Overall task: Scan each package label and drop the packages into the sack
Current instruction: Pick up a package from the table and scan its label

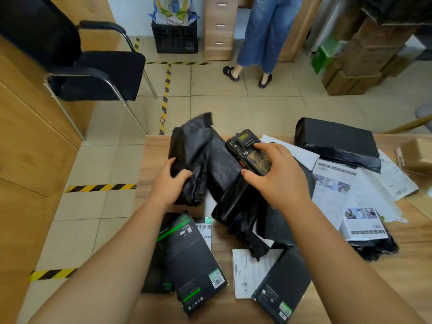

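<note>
Two hands, left grip (pixel 171 177) on package (pixel 194 150)

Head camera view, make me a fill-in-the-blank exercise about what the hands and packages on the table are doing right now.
1. The right hand holds a handheld ____ over the pile.
2. The left hand grips a crumpled black ____ package.
3. Nearest the camera, a black box with green stripes lies flat on the wooden ____.
4. Beyond the table, on the left, stands a black ____.

Missing words: scanner; plastic; table; chair
</note>
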The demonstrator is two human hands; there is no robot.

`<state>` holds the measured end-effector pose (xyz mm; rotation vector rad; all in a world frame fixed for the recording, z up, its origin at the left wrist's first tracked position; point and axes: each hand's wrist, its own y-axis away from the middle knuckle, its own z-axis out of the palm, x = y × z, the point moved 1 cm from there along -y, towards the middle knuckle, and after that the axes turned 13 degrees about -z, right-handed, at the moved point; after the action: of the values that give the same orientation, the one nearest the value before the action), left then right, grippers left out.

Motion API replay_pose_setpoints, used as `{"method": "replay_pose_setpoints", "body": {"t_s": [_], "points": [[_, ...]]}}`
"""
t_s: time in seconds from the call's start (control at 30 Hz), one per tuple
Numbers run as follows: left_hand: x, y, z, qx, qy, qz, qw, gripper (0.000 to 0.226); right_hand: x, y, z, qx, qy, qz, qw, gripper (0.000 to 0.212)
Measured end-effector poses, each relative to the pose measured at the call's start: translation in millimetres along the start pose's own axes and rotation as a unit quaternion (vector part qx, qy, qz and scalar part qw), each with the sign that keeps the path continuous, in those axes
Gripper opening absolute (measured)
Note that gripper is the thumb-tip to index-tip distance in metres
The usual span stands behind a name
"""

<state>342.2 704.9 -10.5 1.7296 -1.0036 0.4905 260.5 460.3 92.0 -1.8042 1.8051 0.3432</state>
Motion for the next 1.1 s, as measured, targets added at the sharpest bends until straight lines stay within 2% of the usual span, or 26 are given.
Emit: {"method": "replay_pose_setpoints", "body": {"t_s": [0.03,0.13,0.17,0.23,0.33,0.4,0.47,0.57,0.67,0.87,0.97,1.1], "points": [[1.0,-0.8,-8.1,-0.006,0.016,-0.006,1.000,0.073,-0.6,0.0,-0.6,0.001,-0.002,-0.001,1.000,0.058],[0.5,-2.8,-28.0,0.024,-0.028,0.005,0.999,0.048,-3.1,-0.4,-2.4,0.005,-0.006,-0.002,1.000,0.058],[0.2,-3.4,-31.9,0.035,-0.028,0.030,0.999,0.050,-3.9,-0.4,-3.0,0.007,-0.008,-0.003,1.000,0.058],[2.2,-1.3,-34.2,0.059,-0.037,0.088,0.994,0.070,-5.2,-0.4,-3.5,0.010,-0.012,-0.007,1.000,0.058],[6.2,5.6,-24.0,0.115,-0.210,0.092,0.967,0.097,-6.7,-0.7,-2.8,0.005,-0.010,-0.007,1.000,0.058],[7.1,7.7,-16.5,0.131,-0.303,0.073,0.941,0.094,-7.7,-0.9,-1.7,0.004,-0.010,-0.008,1.000,0.058],[4.6,3.0,-16.2,0.129,-0.313,0.036,0.940,0.081,-8.7,-0.8,0.4,0.001,-0.010,-0.011,1.000,0.058],[-2.6,-4.7,-28.0,0.126,-0.274,-0.021,0.953,0.069,-10.8,1.0,2.9,-0.008,-0.004,-0.018,1.000,0.059],[-6.8,-5.1,-42.0,0.104,-0.252,-0.018,0.962,0.076,-14.1,2.8,3.8,-0.013,0.001,-0.023,1.000,0.060],[-6.0,15.6,-56.5,0.101,-0.030,0.019,0.994,0.047,-28.3,5.5,-4.7,-0.013,-0.008,-0.024,1.000,0.059],[13.9,38.0,-65.4,0.075,0.100,0.052,0.991,0.043,-41.4,2.0,-23.6,-0.007,-0.023,-0.027,0.999,0.058],[58.6,76.2,-77.9,0.034,0.233,0.098,0.967,0.038,-63.6,-4.9,-61.3,0.005,-0.033,-0.070,0.997,0.060]]}}
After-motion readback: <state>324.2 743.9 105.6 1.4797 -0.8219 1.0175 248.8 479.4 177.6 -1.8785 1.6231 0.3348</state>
